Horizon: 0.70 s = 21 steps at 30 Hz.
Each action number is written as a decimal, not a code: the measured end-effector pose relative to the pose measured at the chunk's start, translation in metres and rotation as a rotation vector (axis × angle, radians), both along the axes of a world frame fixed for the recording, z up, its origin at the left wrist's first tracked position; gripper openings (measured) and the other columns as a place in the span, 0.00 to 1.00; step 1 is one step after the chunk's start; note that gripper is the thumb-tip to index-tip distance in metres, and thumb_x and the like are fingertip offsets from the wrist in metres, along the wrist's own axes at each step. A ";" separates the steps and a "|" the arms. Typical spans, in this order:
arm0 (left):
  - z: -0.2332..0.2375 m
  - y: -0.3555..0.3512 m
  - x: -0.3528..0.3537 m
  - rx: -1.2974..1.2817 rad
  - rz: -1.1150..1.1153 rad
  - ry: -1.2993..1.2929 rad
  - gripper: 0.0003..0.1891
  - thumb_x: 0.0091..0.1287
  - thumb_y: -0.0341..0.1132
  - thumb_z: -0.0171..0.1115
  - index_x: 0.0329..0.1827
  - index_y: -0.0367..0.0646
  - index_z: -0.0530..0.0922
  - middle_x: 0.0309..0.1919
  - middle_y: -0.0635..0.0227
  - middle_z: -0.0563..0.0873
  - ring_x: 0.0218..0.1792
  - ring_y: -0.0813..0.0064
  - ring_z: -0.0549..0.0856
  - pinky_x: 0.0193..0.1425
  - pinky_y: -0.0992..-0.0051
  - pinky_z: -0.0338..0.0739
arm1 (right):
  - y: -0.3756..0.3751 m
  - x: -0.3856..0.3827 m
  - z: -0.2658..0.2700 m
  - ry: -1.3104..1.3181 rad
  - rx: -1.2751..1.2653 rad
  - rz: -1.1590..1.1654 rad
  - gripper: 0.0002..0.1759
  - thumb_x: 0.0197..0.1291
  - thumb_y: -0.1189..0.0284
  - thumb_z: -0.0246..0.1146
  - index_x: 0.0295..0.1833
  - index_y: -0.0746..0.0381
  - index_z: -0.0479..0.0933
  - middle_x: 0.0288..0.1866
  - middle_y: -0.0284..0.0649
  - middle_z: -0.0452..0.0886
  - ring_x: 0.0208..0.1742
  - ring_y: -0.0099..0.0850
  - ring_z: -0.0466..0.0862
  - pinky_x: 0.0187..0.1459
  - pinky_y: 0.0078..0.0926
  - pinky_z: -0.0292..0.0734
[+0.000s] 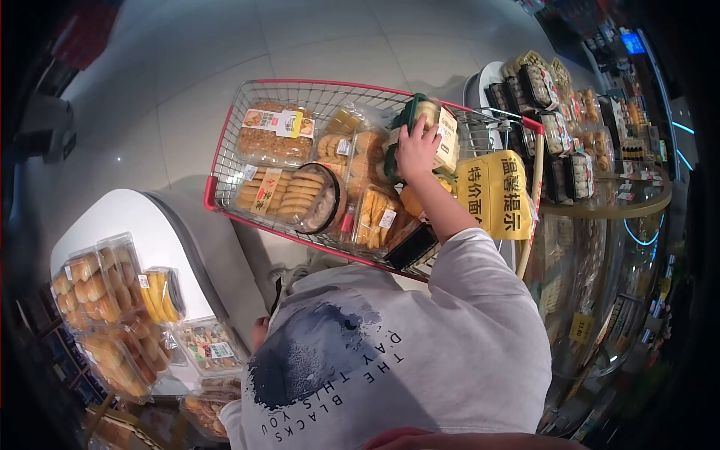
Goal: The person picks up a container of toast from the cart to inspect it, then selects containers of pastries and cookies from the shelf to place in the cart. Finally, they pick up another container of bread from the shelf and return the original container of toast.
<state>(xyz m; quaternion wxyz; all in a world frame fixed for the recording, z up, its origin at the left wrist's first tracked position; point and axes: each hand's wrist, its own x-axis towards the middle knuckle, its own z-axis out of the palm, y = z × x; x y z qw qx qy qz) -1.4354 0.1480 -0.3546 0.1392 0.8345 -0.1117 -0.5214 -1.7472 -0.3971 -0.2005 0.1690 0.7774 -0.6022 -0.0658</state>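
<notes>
My right hand (420, 150) reaches into the shopping cart and grips a green-edged pack of pale round pastries (426, 110) with a cream label, near the far rim. Its fingers spread over the top of the pack; the underside is hidden. Around it in the cart are a clear pack of round cookies (304, 187), a large brown seeded loaf pack (274, 146), a round dark-rimmed container (322, 206) and a pack of yellow sticks (375, 217). Only a small part of my left hand (260, 330) shows beside my shirt, its fingers hidden.
The red-rimmed wire cart (330, 82) stands before me, with a yellow sign (491, 196) at its handle end. To the left, a white counter (135, 225) holds bagged buns (94, 285). On the right, a display (600, 199) carries several packed foods.
</notes>
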 end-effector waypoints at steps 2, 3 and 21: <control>-0.008 0.014 -0.011 0.038 -0.086 -0.084 0.19 0.63 0.43 0.49 0.45 0.36 0.78 0.41 0.48 0.82 0.47 0.52 0.79 0.51 0.64 0.71 | 0.001 0.001 0.008 -0.037 0.011 -0.010 0.31 0.37 0.64 0.70 0.53 0.54 0.72 0.66 0.53 0.59 0.61 0.60 0.62 0.57 0.53 0.60; -0.013 0.021 -0.015 0.058 -0.129 -0.125 0.19 0.62 0.43 0.49 0.45 0.36 0.78 0.41 0.48 0.82 0.47 0.52 0.80 0.51 0.64 0.71 | 0.002 0.001 0.014 -0.054 0.026 -0.023 0.32 0.36 0.64 0.70 0.53 0.54 0.72 0.66 0.53 0.59 0.61 0.60 0.62 0.58 0.53 0.60; 0.099 -0.040 -0.021 -0.206 0.007 0.116 0.20 0.60 0.45 0.54 0.48 0.39 0.77 0.43 0.54 0.81 0.49 0.60 0.79 0.54 0.70 0.70 | 0.006 -0.098 0.164 -0.969 -0.417 -0.268 0.31 0.35 0.61 0.68 0.50 0.62 0.77 0.50 0.47 0.78 0.49 0.38 0.79 0.52 0.31 0.72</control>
